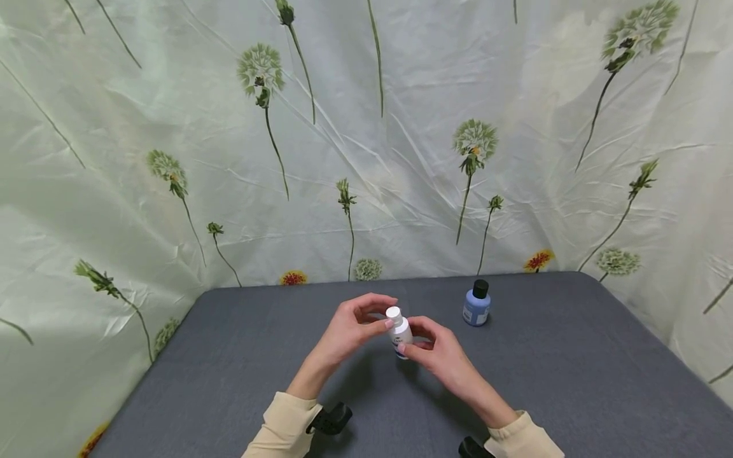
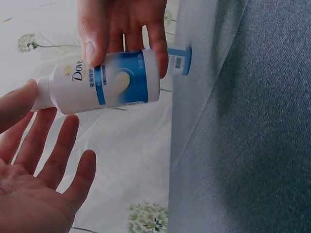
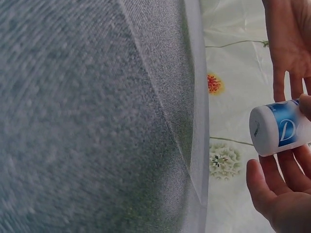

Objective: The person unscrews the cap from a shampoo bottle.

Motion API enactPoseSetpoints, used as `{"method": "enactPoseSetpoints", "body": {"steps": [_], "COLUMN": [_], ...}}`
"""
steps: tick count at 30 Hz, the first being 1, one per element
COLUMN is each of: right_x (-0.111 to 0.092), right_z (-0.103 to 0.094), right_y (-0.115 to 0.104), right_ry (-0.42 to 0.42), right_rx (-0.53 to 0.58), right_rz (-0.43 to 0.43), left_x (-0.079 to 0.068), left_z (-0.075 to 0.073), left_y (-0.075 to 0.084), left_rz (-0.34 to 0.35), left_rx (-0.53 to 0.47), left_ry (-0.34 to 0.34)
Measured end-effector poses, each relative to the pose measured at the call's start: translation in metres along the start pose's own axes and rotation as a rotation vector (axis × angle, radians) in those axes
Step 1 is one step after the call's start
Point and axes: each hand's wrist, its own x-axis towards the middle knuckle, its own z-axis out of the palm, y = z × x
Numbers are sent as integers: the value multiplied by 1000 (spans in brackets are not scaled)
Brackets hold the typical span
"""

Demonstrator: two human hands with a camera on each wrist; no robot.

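Note:
A small white Dove bottle (image 1: 400, 332) with a blue label is held above the grey table, tilted, its cap pointing up and to the left. My right hand (image 1: 443, 356) grips the bottle's body, thumb across the label side. At the white cap (image 2: 43, 93), my left hand (image 1: 352, 331) pinches with thumb and forefinger, while its other fingers spread out loosely. From the right wrist view the bottle's round white base (image 3: 262, 131) shows between the two hands.
A blue bottle with a black cap (image 1: 476, 304) stands upright on the grey table (image 1: 229, 362), behind and right of the hands. A white sheet with dandelion prints (image 1: 401, 159) hangs behind the table's far edge.

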Motion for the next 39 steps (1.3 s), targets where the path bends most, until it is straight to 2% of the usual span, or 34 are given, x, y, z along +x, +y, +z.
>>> {"method": "enactPoseSetpoints", "body": {"steps": [1,8,20,23,31,34,39], "right_x": [0,1,1,1,-4,-5,-6], "right_z": [0,-1,-2,-2,1,2,5], "right_y": [-1,-1,-5,-6,-5,-5,-6], "right_ry": [-9,-53,-43,-49,-86,-105,-142], "right_rx": [1,-1,-30,-19,48,59,109], "right_rz": [-2,0,30,34,14,-13,-28], "left_x": [0,9,5,4,3,2,2], "left_z": [-1,-6,-11,-11,-10,-9,-7], "left_y": [0,-28,-30,-31,-32,-32,-30], "left_rz": [10,39,118,116,71,64,60], "left_rx": [8,59,114,85,-116,-132,-85], "left_ry": [-7,-34,-78,-90,-135,-123,-81]}}
